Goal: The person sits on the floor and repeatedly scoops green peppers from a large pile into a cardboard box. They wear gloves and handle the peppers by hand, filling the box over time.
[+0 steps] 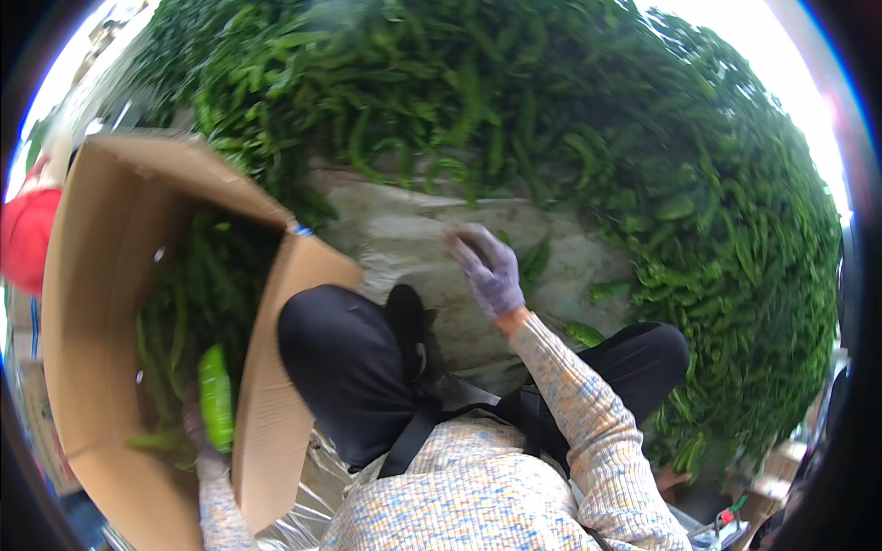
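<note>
My left hand (pixel 200 427), in a thin glove, reaches down inside an open cardboard box (pixel 96 296) at the left. Right beside its fingers is a bright green pepper (pixel 216 399); whether the hand grips it is unclear. More long green peppers (pixel 207 275) lie in the box, partly in shadow. My right hand (pixel 490 268), in a light purple glove, is above a dirty pale sheet in front of me, its fingers bent and somewhat blurred. A few loose peppers (pixel 534 262) lie on the sheet close to its right side.
A large heap of long green peppers (pixel 482 82) curves around the front and right. The pale sheet (pixel 406 234) shows between heap and my bent legs. Someone in red (pixel 31 234) is at the far left. Another person's hand (pixel 672 476) touches the heap at lower right.
</note>
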### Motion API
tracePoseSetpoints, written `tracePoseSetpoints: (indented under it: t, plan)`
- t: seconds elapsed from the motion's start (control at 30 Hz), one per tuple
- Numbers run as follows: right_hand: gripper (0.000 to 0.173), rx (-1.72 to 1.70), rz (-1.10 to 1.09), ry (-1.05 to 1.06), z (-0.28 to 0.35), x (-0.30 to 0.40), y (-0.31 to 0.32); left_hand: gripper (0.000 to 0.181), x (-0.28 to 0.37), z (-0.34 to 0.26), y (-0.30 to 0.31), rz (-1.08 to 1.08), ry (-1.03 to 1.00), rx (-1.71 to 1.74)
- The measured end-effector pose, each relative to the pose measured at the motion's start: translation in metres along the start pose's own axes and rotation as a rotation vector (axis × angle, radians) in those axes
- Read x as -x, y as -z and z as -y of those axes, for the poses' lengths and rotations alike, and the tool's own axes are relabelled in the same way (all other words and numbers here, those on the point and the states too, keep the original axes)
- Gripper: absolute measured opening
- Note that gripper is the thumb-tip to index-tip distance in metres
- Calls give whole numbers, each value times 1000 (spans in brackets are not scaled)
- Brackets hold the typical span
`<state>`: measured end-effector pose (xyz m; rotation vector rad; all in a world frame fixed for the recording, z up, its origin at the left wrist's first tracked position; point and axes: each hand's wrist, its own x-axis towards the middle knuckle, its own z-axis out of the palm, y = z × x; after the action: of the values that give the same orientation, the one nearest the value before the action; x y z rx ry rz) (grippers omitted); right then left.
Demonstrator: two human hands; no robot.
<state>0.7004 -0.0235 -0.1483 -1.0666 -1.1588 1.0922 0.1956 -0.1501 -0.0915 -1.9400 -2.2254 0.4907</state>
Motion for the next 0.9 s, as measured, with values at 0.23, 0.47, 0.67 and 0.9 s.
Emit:
tracePoseSetpoints:
  t: [0.23, 0.47, 0.67, 0.9]
  plan:
    - [77, 1116, -461, -921, -121, 103, 167, 27, -48, 66, 34, -524, 544, 721]
    - [116, 1167, -176, -1060, -134, 36, 129, 20, -17, -146, 190, -858, -6, 701]
    - [119, 1121, -408, -1084, -162, 21, 117, 19, -74, -265, 287, -673, -409, 737]
    - [110, 390, -888, -505, -139, -2, 197, 41, -327, -404, 203, 196, -414, 748]
